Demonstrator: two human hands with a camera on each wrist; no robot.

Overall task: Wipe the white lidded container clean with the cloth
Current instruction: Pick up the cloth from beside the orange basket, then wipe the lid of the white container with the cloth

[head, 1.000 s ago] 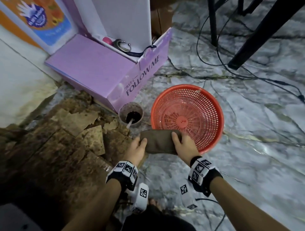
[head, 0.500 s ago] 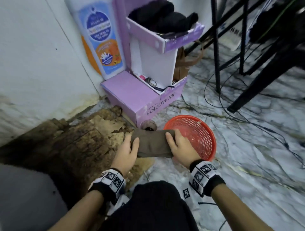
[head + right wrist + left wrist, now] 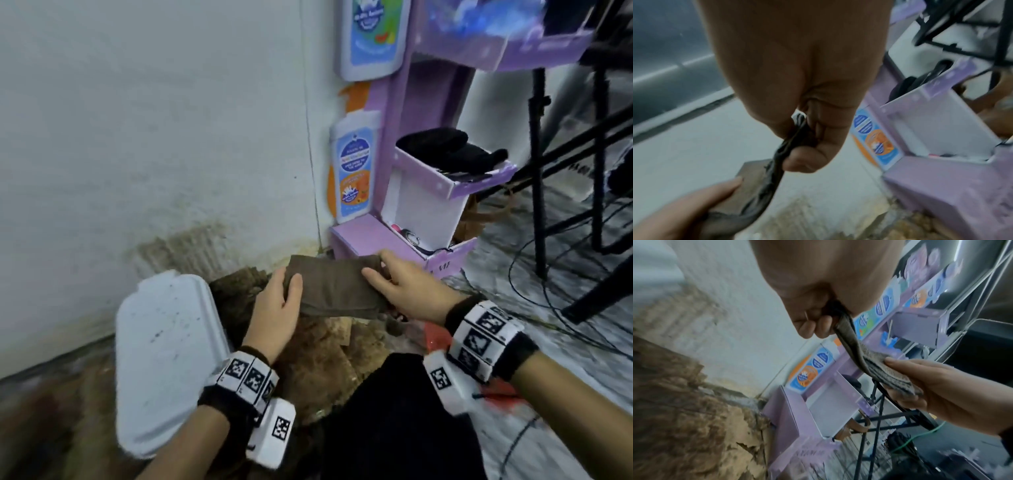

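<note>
White wall [image 3: 154, 120] is filling the background, stained brown near the bottom, and I am looking down at crumbling brown board [image 3: 315, 353] on the floor below it. I am holding the cloth [image 3: 337, 289], a folded brown-grey piece, up between both hands in front of me. My left hand [image 3: 277, 308] is gripping its left end, thumb lying on top and fingers tucked underneath; from the left wrist camera I am seeing those fingers [image 3: 813, 324] curled round the gathered edge. My right hand [image 3: 407, 291] is pinching the right end, and the right wrist camera is showing the cloth [image 3: 777, 165] squeezed between thumb and curled fingers. Both grips are closed tight on the fabric.

I am seeing the white container [image 3: 164, 359] lying to the left of my left wrist, lid closed, its top speckled with dark spots, apart from the cloth and touched by neither hand. A purple cardboard stand [image 3: 421, 212] is standing against the wall to the right, black fabric piled in one shelf. Black metal legs [image 3: 537, 171] and cables are crossing the marble floor [image 3: 513, 298] beyond it.
</note>
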